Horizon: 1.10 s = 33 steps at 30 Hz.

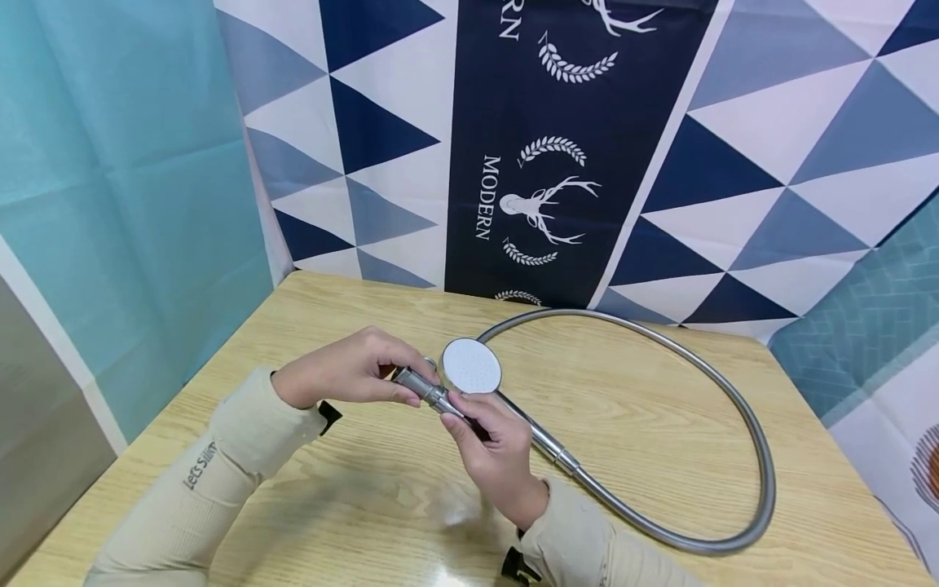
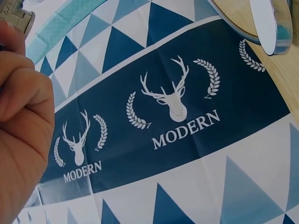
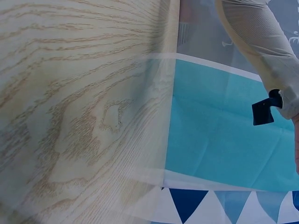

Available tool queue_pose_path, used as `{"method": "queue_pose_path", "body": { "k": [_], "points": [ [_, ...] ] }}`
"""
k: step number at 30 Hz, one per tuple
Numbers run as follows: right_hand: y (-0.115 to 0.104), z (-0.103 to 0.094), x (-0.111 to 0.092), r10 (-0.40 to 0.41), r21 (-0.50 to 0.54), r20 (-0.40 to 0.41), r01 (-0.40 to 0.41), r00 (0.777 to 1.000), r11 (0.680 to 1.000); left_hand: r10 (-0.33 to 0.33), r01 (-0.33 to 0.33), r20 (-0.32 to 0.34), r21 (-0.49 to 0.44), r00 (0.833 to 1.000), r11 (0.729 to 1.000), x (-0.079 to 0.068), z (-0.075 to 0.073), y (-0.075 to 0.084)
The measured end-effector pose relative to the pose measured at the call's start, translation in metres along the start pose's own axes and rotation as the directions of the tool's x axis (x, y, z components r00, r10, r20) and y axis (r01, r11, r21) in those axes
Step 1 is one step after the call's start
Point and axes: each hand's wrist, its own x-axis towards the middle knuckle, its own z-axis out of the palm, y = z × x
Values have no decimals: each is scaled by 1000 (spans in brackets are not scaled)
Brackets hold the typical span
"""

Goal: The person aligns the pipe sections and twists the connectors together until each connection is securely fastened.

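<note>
In the head view my left hand [image 1: 355, 367] grips the upper left end of a short chrome pipe fitting [image 1: 420, 386], thumb below and fingers over it. My right hand [image 1: 501, 456] pinches the fitting's lower right end between thumb and fingers. The fitting slants down to the right above the table, with a stepped collar along its middle. Just behind it lies a round shower head [image 1: 472, 366] with a white face, its chrome handle running under the right hand. The left wrist view shows curled fingers [image 2: 23, 88] by a grey metal end [image 2: 17, 16] with stamped marks.
From the handle a flexible metal hose [image 1: 763, 465] loops across the right half of the wooden table [image 1: 352, 505]. A patterned cloth [image 1: 396, 196] hangs along the back edge. Turquoise cloth [image 1: 132, 179] hangs at the left.
</note>
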Motion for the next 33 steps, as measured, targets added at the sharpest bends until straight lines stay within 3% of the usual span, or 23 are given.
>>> {"method": "queue_pose_path", "body": {
  "k": [8,14,18,33],
  "points": [
    [1,0,-1,-27,16,8,27,1000,1000,-12,12,6,-11,1000,1000,1,0,3],
    [0,0,-2,-3,-59,3,3,1000,998,-1,1,4,9,1000,1000,0,0,4],
    [-1,2,-2,-32,-87,-13,31,999,996,13,-13,0,25,1000,1000,-1,-1,4],
    [-2,2,-1,-59,12,-34,60,998,998,52,-53,10,88,999,995,-1,-6,10]
  ]
}}
